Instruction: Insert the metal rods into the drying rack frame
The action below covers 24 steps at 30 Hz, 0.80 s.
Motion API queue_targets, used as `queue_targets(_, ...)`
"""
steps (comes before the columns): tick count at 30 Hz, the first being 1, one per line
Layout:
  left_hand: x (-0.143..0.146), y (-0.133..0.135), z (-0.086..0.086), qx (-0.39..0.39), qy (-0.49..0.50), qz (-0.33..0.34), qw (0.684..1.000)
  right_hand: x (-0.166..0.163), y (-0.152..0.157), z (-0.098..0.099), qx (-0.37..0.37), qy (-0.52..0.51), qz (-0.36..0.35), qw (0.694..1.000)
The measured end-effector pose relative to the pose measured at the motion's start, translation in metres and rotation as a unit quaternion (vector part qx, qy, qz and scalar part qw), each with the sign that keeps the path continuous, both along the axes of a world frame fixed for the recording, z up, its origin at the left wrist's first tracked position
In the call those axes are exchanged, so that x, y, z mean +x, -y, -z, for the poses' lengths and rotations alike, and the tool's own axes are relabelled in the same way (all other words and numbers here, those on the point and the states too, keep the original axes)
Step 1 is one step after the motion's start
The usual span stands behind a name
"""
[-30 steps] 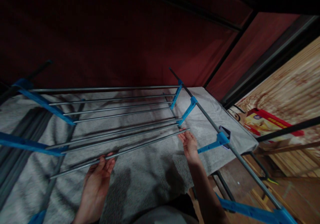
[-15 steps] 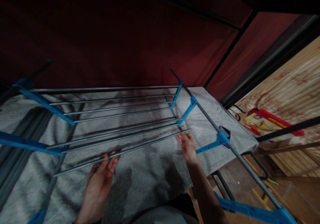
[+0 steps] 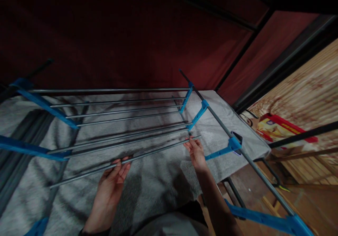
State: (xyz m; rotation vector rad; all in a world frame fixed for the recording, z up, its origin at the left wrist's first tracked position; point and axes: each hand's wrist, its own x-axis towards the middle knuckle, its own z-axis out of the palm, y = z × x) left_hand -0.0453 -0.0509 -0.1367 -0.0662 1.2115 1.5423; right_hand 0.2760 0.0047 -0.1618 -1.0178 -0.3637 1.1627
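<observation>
Your left hand [image 3: 113,179] and right hand [image 3: 195,153] grip one slim, straight grey rod [image 3: 155,151], nearer you than the blue-bracketed rack's [image 3: 198,115] crossbars; fuzzy grey cloth [image 3: 155,193] underneath. Printed box [image 3: 286,128]: right of rack.

A wrinkled, cloth-covered grey surface [image 3: 155,179] is bearing dark tubes [image 3: 34,127] at its left — and a blue-bracketed rack [image 3: 198,117] is resting across it
</observation>
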Motion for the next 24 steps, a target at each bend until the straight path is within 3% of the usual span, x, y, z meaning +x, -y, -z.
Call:
queue_targets(10,0.013,-0.004,-0.003,-0.031,0.017,0.022,0.999,-0.004,-0.003,-0.002,-0.015,-0.003,-0.005,1.0)
queue_targets(16,0.022,-0.005,0.0,-0.011,0.027,0.039,0.999,-0.017,-0.003,-0.005,-0.021,0.002,-0.01,1.0)
queue_targets(24,0.032,-0.009,-0.009,-0.006,0.022,0.051,0.998,-0.038,-0.001,-0.004,-0.018,0.022,-0.046,0.999)
